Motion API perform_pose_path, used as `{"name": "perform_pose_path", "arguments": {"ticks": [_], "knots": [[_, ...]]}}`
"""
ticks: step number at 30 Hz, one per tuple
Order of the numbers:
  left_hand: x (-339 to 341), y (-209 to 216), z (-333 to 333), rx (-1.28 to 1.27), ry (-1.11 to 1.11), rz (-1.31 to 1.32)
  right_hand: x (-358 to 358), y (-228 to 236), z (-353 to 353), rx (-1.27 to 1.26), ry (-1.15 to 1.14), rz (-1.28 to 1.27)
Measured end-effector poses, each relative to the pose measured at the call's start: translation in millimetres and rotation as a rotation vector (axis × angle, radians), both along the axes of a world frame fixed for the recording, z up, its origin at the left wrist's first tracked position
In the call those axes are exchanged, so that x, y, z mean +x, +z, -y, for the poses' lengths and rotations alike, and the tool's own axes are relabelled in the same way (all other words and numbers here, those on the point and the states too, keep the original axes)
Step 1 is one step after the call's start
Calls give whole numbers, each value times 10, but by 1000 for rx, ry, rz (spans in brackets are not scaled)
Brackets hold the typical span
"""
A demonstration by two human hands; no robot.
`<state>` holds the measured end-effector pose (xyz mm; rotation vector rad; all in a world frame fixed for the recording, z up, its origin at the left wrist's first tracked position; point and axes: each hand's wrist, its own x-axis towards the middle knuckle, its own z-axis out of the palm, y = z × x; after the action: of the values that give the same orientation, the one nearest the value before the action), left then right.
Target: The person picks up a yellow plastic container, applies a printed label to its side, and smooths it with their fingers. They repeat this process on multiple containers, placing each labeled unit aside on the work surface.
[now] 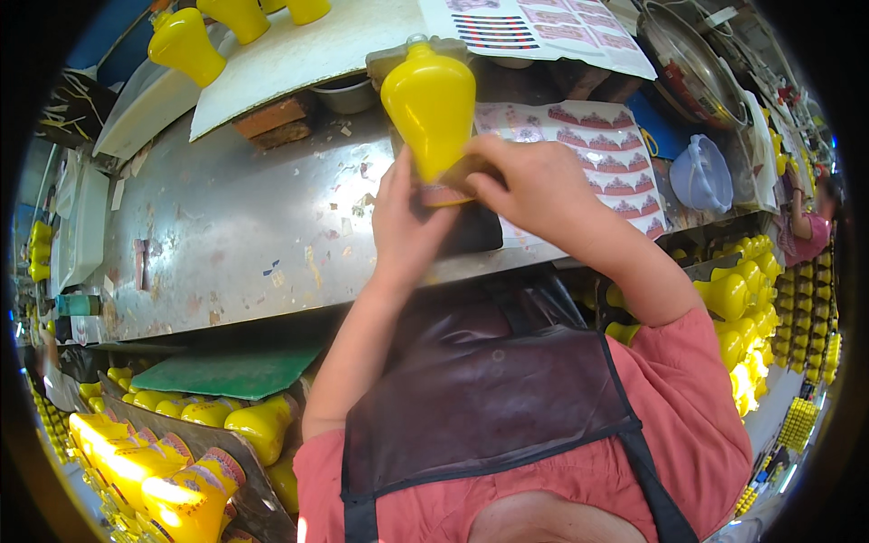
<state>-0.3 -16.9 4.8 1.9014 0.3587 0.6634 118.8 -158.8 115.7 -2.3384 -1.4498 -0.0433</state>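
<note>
A glossy yellow vase-shaped piece (429, 100) lies with its narrow end and clear tip pointing away from me, propped against a brownish rest (389, 61). A pinkish patterned band (440, 194) shows around its wide near end. My left hand (407, 222) is wrapped against the lower left side of the vase, steadying that end. At its lower right, my right hand (536, 181) pinches a small flat dark-brown piece (469, 168) against the surface; its exact kind is unclear. Below the vase sits a black block or pad (478, 233).
A sheet of pink crown-like decals (615, 163) lies right of the vase, near a pale blue basket (701, 176). More yellow pieces (186, 45) rest on a raised white board (299, 50). Racks of yellow pieces (186, 489) stand below the metal table (226, 226), left and right.
</note>
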Motion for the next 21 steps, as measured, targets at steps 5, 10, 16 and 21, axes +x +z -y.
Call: {"name": "perform_pose_path", "arguments": {"ticks": [5,10,16,21], "knots": [[83,71,90,338,143,44,-166,-168,97,245,-133,-252],[86,150,-47,458,92,-46,-212,-527,202,186,-243,-494],[91,120,-13,457,123,36,-258,-560,259,466,-259,-614],[105,215,-20,614,83,-170,-350,-576,246,329,-165,-562]]}}
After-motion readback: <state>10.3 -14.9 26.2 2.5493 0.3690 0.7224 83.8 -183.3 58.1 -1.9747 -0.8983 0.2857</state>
